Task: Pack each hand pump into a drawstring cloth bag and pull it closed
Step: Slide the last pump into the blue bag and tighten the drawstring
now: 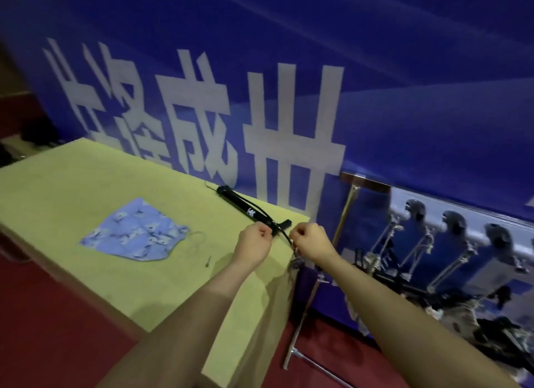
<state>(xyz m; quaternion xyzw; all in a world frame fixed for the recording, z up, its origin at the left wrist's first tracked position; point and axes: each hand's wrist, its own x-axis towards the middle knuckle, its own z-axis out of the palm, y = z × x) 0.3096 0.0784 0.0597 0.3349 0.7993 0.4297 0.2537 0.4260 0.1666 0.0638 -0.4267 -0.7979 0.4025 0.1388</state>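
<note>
Head view, single frame. Slim black tubular hand pump (245, 207) lies on the yellow-green cloth-covered table (86, 171), near the far right corner and close along the back edge. Long axis runs from far-left down to near-right, so the near end points at the hands. A thin black hose (281, 233) curves off that near end toward the table's right edge.

Left hand (254, 244): fingers curled in, gripping at the pump's near end where the hose leaves it; whether it pinches the barrel or the hose I cannot tell. Right hand (310, 243): fingers also curled, closed around the hose's lower end just over the table corner; something small and metallic shows beneath it, too blurred to identify. The two hands sit close together, left one nearer the pump body.

Light blue patterned drawstring cloth bag (135, 234) lies flat and crumpled on the table, well to the left of both hands, its thin dark cord (193, 237) trailing from the right side toward them. Pump is not in the bag. The left hand is nearer the bag.

Judgement: hose is being tidied against the barrel before packing; the pump would then travel leftward, and the bag mouth appears to face it.

Surroundings: blue printed banner (404, 84) with large white characters stands directly behind the table; a metal stand (306, 309) props it at right. Dark red floor (43, 330) below. Small dark object (208, 262) on the table near the bag, unidentifiable.
</note>
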